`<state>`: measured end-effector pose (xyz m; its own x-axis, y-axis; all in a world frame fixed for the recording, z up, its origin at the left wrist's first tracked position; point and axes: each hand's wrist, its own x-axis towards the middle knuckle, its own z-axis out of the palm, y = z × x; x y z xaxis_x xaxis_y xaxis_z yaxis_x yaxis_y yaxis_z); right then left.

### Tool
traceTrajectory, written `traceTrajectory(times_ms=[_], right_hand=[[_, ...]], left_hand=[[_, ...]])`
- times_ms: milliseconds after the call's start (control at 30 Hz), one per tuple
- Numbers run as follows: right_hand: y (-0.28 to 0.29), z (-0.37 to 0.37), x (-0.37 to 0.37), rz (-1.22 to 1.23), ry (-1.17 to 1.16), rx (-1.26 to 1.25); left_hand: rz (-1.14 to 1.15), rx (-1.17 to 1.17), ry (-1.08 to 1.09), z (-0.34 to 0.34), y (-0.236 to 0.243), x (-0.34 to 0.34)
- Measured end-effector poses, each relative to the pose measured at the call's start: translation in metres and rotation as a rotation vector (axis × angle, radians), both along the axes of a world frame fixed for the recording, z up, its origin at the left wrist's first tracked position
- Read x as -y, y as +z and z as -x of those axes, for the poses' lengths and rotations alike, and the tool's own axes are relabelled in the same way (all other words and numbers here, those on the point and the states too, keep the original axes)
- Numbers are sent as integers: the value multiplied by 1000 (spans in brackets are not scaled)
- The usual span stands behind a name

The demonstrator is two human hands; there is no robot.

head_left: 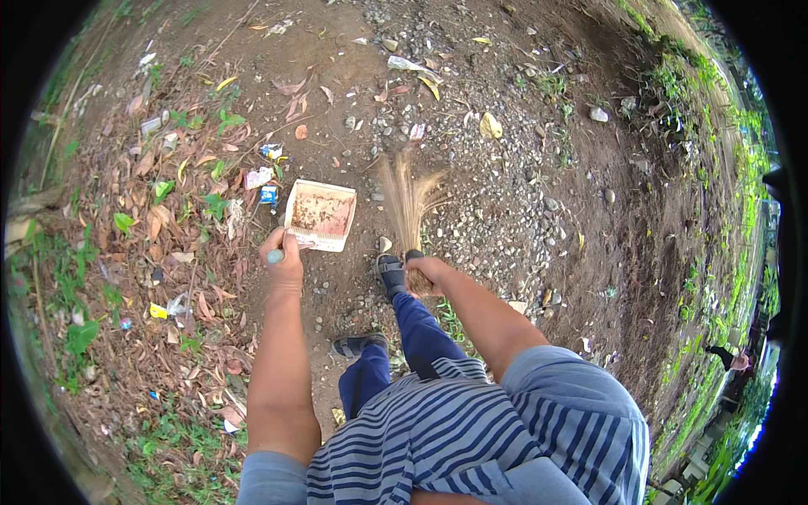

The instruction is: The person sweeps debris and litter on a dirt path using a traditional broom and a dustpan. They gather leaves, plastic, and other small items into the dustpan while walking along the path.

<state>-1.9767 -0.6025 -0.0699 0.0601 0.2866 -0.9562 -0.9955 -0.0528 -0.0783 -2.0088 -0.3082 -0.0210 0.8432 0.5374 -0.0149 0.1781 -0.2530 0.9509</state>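
Observation:
My left hand (284, 259) is closed round the handle of a dustpan, whose pale green end pokes out of the fist. The dustpan (321, 212) is whitish, with brown dirt over its inner face, and it is just ahead of that hand. My right hand (427, 276) is wrapped round the grip of a soft straw broom (406, 202). Its tan bristles fan out away from me over the gravel, to the right of the dustpan and apart from it. Whether the dustpan touches the ground cannot be told.
Small blue and white wrappers (268, 194) lie left of the dustpan. Dry leaves and green plants cover the left side. Ahead are gravel, a clear plastic scrap (407, 64) and a yellowish leaf (491, 125). My sandalled foot (390, 276) stands below the broom. Grass runs along the right.

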Motion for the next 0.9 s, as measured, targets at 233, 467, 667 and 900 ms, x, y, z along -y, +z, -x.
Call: traceTrajectory(times_ms=[233,467,667,900], right_hand=[[61,-21,123,88,141,272],[-15,-119,121,205,-345,153],[-40,-79,-31,5,157,31],[31,-81,-1,-186,424,139]], left_hand=[[-101,-26,-34,-23,-1,6],[-67,-12,-17,-39,-7,8],[-166,-27,-34,-47,1,23],[-244,10,-22,-43,17,16]])
